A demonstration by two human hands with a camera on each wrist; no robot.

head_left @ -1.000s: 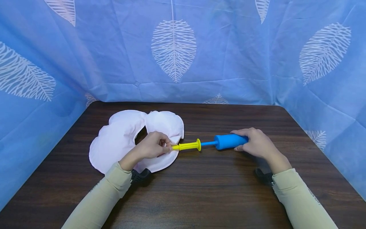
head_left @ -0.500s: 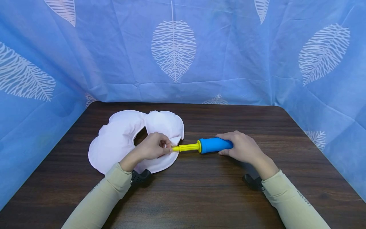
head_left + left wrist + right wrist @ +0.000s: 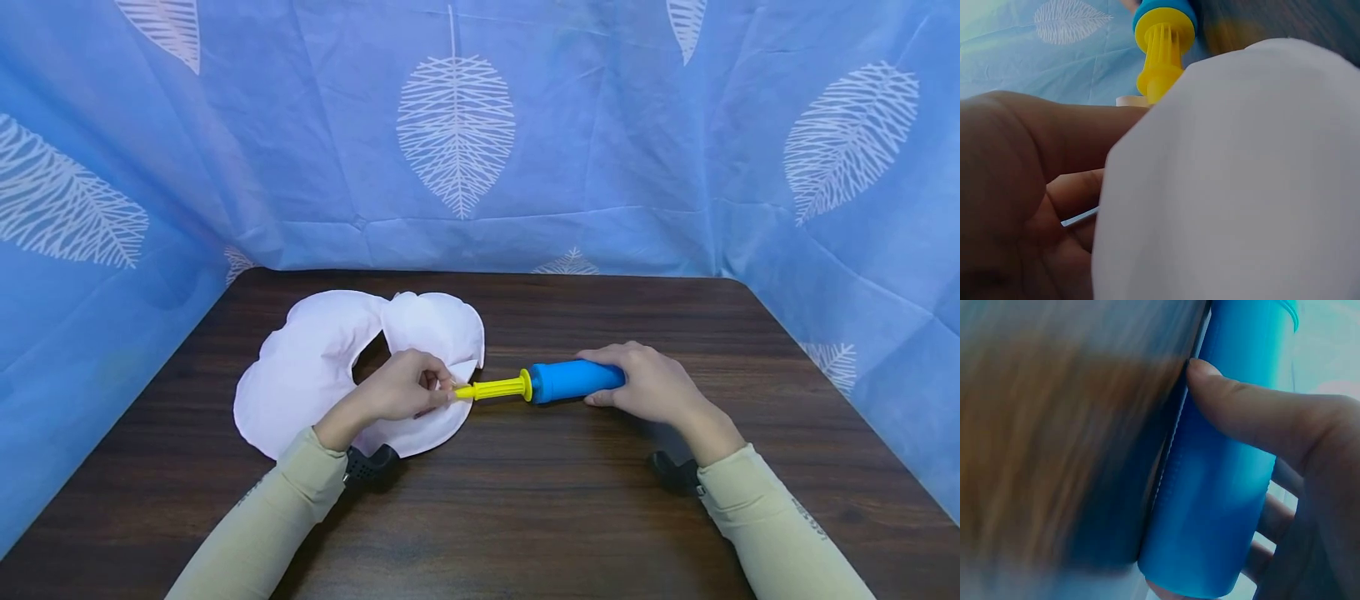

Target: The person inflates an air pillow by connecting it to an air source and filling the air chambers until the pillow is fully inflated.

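A white U-shaped inflatable cushion (image 3: 315, 367) lies flat on the dark wooden table (image 3: 525, 517). My left hand (image 3: 405, 387) pinches the cushion's valve where the yellow nozzle (image 3: 491, 389) of a hand pump enters it. In the left wrist view the cushion (image 3: 1241, 187) fills the right side and the yellow nozzle (image 3: 1163, 50) shows above my fingers (image 3: 1085, 140). My right hand (image 3: 648, 383) grips the blue pump barrel (image 3: 573, 380), which lies level just above the table and is pushed close to the yellow collar. The right wrist view shows my thumb (image 3: 1254, 412) across the blue barrel (image 3: 1222, 469).
Blue cloth with white leaf prints (image 3: 457, 125) hangs behind and on both sides of the table. Black wrist straps (image 3: 367, 467) sit under both beige sleeves. Bare dark wood stretches in front of and to the right of my hands.
My right hand pushed the blue barrel left along its rod, closing the gap to the yellow collar, then drew back slightly right. The left hand and cushion stayed put.
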